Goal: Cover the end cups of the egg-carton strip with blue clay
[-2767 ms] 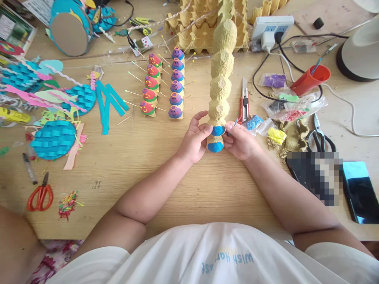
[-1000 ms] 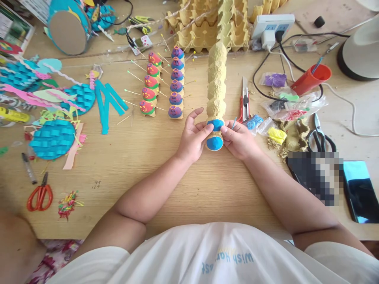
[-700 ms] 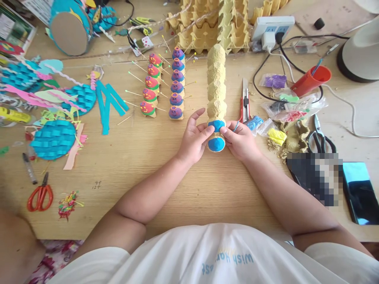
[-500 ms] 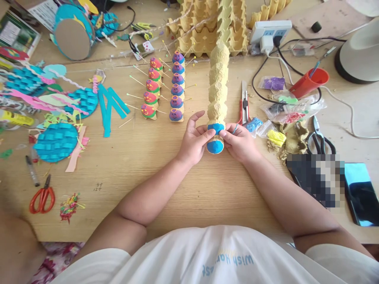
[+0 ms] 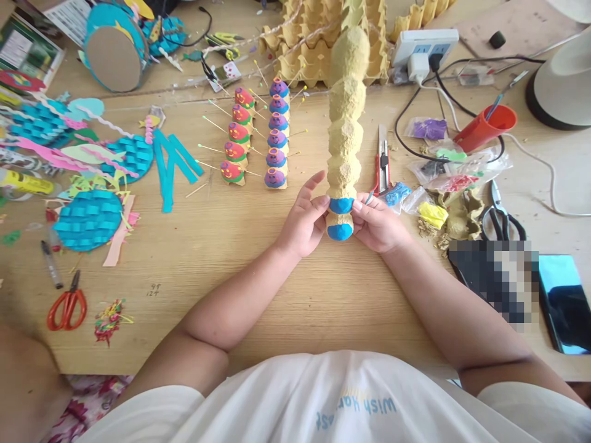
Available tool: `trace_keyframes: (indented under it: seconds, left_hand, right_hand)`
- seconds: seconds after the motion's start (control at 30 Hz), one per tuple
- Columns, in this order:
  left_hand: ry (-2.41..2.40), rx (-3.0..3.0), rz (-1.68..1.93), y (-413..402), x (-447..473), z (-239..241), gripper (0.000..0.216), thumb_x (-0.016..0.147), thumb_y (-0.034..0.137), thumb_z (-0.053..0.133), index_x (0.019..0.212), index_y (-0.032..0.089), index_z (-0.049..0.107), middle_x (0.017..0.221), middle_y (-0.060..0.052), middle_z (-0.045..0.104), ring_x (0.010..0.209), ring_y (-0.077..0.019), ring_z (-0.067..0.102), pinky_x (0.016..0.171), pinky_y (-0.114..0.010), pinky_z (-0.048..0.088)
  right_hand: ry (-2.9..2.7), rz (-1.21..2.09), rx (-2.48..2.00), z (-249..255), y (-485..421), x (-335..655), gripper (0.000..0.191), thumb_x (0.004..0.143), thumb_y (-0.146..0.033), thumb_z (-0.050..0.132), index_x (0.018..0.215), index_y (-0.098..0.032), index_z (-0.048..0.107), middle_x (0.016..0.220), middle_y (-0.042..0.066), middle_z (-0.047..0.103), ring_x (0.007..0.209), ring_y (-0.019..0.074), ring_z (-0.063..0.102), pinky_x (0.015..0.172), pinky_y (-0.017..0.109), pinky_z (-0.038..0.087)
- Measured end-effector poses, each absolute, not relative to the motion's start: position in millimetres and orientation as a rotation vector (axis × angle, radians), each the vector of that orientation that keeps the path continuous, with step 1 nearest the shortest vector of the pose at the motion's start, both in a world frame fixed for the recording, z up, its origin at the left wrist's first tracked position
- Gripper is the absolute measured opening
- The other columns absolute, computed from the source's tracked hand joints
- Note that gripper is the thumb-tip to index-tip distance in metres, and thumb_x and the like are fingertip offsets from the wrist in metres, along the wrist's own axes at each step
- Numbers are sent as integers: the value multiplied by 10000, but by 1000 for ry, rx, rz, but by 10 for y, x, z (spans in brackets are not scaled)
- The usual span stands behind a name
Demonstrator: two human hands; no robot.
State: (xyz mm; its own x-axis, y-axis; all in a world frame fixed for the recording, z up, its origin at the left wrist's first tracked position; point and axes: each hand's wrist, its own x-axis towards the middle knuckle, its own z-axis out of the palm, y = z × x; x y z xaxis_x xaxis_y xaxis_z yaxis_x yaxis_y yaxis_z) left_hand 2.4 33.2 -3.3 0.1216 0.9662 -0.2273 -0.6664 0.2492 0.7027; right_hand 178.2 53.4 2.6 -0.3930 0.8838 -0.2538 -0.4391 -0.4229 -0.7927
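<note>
A long strip of egg carton cups (image 5: 345,126), pale yellow and bumpy, rises away from me in both hands. Blue clay (image 5: 340,232) covers the nearest cup's front, and a blue patch (image 5: 342,205) lies on the cup behind it. My left hand (image 5: 305,221) pinches the strip's left side near this end, its index finger raised. On the other side, my right hand (image 5: 376,223) grips it with thumb and fingers. A thin bluish stick (image 5: 369,197) pokes out from the right hand; most of it is hidden.
Two finished caterpillar rows (image 5: 237,132) (image 5: 277,133) with pins stand left of the strip. A red utility knife (image 5: 383,161), blue clay bag (image 5: 397,194), yellow clay (image 5: 433,215) and black scissors (image 5: 501,218) lie right. Egg trays (image 5: 309,58) are behind. Orange-handled scissors (image 5: 67,307) lie left.
The far end of the carton strip has tilted up toward the camera, and the strip has shifted slightly right. Both hands keep their hold.
</note>
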Motion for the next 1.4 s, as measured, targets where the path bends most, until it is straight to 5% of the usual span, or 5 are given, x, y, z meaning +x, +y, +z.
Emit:
trace_keyframes:
  seconds: [0.33, 0.57, 0.87, 1.27, 1.4]
  left_hand:
    - [782, 462, 1234, 325, 14, -56, 768, 824, 370, 1011, 1494, 385, 635, 1088, 48, 866, 955, -161, 814, 850, -281, 592]
    - [736, 453, 1226, 302, 32, 9, 674, 869, 374, 943, 1476, 328, 656, 1281, -22, 872, 1270, -243, 819, 1013, -341, 630]
    - [722, 459, 1260, 306, 35, -26, 624, 792, 330, 1013, 1327, 318, 691, 1070, 30, 872, 989, -175, 830, 858, -284, 614]
    - [665, 450, 1273, 302, 38, 1, 537, 817, 251, 974, 1268, 302, 687, 1053, 43, 870, 920, -135, 816, 824, -254, 628]
    - [658, 454, 1242, 307, 42, 33, 456, 891, 349, 929, 1289, 297, 711, 1098, 19, 874, 961, -156, 829, 787, -256, 626]
  right_hand:
    - [-854, 1933, -855, 26, 545, 1791, 609, 600, -579, 1147, 710, -213, 674, 590, -96, 486, 526, 66, 406, 525, 219, 358]
    - [-849, 1948, -823, -34, 562, 1803, 588, 654, -561, 1133, 730, -208, 669, 598, -98, 477, 531, 67, 389, 536, 223, 357]
    - [-884, 1945, -819, -42, 561, 1810, 589, 654, -576, 1131, 737, -209, 678, 612, -89, 491, 548, 72, 416, 532, 220, 349]
    - [-877, 1935, -847, -47, 563, 1799, 605, 595, -574, 1157, 737, -196, 706, 627, -78, 547, 553, 71, 459, 541, 219, 376]
    - [-860, 1941, -856, -34, 562, 1800, 619, 593, -580, 1158, 743, -201, 692, 627, -84, 543, 551, 69, 462, 550, 218, 388]
